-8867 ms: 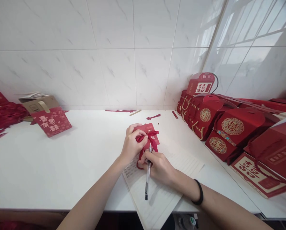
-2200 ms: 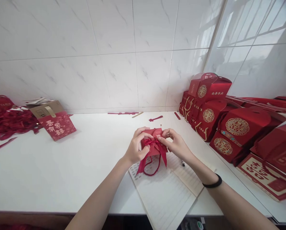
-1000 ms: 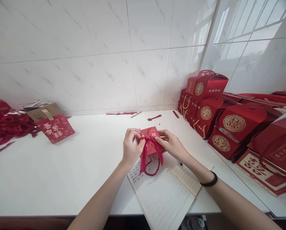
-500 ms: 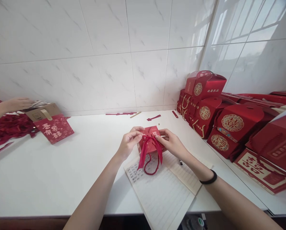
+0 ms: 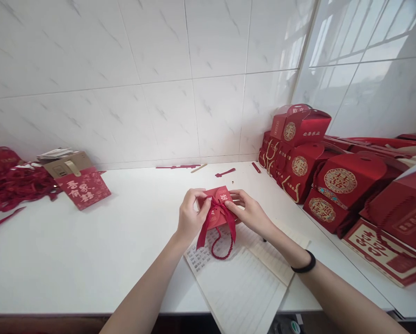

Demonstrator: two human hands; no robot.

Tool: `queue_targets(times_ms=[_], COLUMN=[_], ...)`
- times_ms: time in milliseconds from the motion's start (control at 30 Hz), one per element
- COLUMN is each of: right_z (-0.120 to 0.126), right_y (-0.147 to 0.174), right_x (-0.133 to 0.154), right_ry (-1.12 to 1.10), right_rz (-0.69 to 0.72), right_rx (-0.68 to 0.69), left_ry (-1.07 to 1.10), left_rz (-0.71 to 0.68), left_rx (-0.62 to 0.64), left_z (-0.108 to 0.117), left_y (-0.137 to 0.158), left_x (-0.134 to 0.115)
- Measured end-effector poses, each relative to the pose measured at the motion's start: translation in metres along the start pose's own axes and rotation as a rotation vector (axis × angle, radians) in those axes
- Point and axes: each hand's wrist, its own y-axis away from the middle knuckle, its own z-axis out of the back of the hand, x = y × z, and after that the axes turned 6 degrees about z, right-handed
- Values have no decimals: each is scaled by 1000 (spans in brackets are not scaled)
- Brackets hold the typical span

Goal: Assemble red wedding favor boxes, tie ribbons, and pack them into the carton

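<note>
A small red gift box (image 5: pixel 223 191) with pale printed characters is held above an open notebook (image 5: pixel 243 278). A dark red ribbon (image 5: pixel 230 223) is tied in a bow across its top, with two tails hanging toward me. Below them dangles a twisted red cord handle (image 5: pixel 213 249). My left hand (image 5: pixel 190 217) is closed, thumb and forefinger pinching the bow's left side. On the right, my right hand (image 5: pixel 249 212) grips the box, its thumb pressed on top by the knot and its fingers behind the far side. The box's underside is hidden.
Red gift boxes (image 5: pixel 340 180) are stacked along the right. At the left lie a heap of red ribbons (image 5: pixel 11 190) and a brown and red box (image 5: pixel 84 188). Ribbon scraps (image 5: pixel 225 172) and a tan strip (image 5: pixel 198 168) lie near the tiled wall.
My left fingers have closed onto the bow's left side, and the left ribbon tail has shifted left. Another person's hand at the far left has gone out of view.
</note>
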Motion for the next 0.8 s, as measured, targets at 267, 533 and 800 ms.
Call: queue_targets(times_ms=[267,533,800], right_z=[18,15,10], right_y=[1,2,2], right_x=[0,-4,-4], right_ry=[336,468,503], right_rz=[540,568,575], right_rx=[284,217,161], left_ry=[61,-102,-75], left_rz=[-168,-282,-265], left_rx=[92,-92,-88], left_z=[3,5,4], left_y=[-2,-5,-4], left_x=[3,-1,-6])
